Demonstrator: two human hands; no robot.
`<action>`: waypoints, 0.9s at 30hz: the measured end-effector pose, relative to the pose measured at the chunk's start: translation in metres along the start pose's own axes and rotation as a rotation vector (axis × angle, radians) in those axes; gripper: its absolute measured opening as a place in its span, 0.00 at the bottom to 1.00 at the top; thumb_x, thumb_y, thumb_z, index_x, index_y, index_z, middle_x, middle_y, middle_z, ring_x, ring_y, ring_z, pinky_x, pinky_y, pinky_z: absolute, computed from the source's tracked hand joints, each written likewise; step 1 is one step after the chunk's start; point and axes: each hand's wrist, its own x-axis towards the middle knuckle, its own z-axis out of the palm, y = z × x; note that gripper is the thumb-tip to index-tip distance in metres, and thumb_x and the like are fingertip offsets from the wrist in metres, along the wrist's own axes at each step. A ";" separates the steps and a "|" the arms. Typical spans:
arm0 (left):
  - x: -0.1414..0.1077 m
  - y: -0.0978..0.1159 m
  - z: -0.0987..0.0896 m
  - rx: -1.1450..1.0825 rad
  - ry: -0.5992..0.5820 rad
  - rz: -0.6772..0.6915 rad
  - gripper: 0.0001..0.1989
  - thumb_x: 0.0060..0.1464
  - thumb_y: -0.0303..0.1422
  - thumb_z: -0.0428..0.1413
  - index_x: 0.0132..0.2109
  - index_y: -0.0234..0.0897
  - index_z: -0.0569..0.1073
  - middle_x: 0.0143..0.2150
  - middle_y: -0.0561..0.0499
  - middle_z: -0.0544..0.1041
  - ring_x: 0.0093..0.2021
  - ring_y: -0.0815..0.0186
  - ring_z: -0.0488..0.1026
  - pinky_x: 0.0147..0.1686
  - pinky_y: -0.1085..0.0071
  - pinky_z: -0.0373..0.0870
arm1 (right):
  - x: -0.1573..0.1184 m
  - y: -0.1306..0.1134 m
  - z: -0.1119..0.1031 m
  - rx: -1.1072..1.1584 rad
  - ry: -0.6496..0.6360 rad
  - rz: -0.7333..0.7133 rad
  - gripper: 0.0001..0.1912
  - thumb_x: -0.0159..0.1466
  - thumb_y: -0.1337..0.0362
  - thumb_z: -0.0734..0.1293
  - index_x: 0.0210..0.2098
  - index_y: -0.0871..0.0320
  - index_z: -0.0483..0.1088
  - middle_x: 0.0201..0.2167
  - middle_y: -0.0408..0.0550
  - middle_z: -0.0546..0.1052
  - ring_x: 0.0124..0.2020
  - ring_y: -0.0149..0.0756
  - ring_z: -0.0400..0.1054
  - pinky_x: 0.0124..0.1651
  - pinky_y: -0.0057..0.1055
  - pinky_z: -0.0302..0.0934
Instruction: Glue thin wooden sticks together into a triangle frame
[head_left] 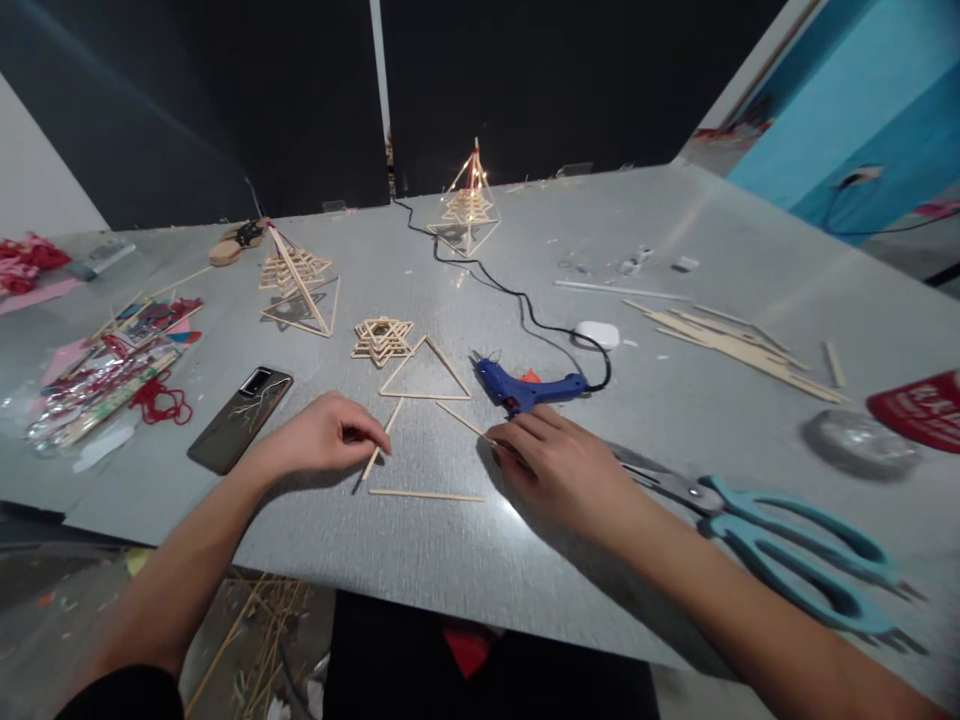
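My left hand (334, 435) has its fingers closed on a short wooden stick (393, 420), which slants up and to the right. Between the fingers of my right hand (544, 460) is the end of another wooden stick (459, 417), slanting up and to the left. A third stick (427, 495) lies level on the table, nearer the front edge. Just beyond both hands is a joined stick triangle (425, 396), beside a layered star of sticks (382, 340). A blue glue gun (536, 388) lies right behind my right hand, partly touching or close to its fingers.
Blue-handled scissors (780, 540) lie by my right forearm, a phone (240, 420) by my left. Stick pyramids (296, 285) (469, 210) stand farther back. A black cord (510, 290) crosses the table (360, 235). Loose sticks (735, 345) and a clear dish (862, 445) are right, bagged supplies (112, 380) left.
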 end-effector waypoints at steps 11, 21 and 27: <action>-0.002 -0.001 -0.004 0.250 0.105 -0.141 0.09 0.61 0.35 0.58 0.45 0.40 0.81 0.20 0.57 0.72 0.21 0.69 0.64 0.25 0.71 0.55 | -0.002 0.000 -0.001 -0.026 -0.006 -0.002 0.11 0.71 0.68 0.61 0.44 0.58 0.76 0.35 0.51 0.79 0.40 0.45 0.70 0.42 0.40 0.63; 0.010 -0.003 0.021 0.401 0.115 -0.193 0.12 0.64 0.43 0.57 0.38 0.41 0.77 0.22 0.56 0.72 0.21 0.68 0.65 0.26 0.69 0.49 | -0.004 -0.001 -0.002 -0.065 0.027 0.018 0.10 0.70 0.67 0.62 0.38 0.56 0.76 0.34 0.52 0.81 0.38 0.47 0.71 0.39 0.42 0.63; 0.015 0.001 0.032 0.392 0.105 -0.186 0.14 0.65 0.45 0.56 0.39 0.42 0.78 0.22 0.56 0.72 0.23 0.67 0.68 0.28 0.69 0.53 | -0.004 -0.002 -0.005 -0.050 0.003 0.017 0.10 0.71 0.67 0.62 0.40 0.57 0.76 0.35 0.53 0.81 0.39 0.47 0.71 0.41 0.43 0.65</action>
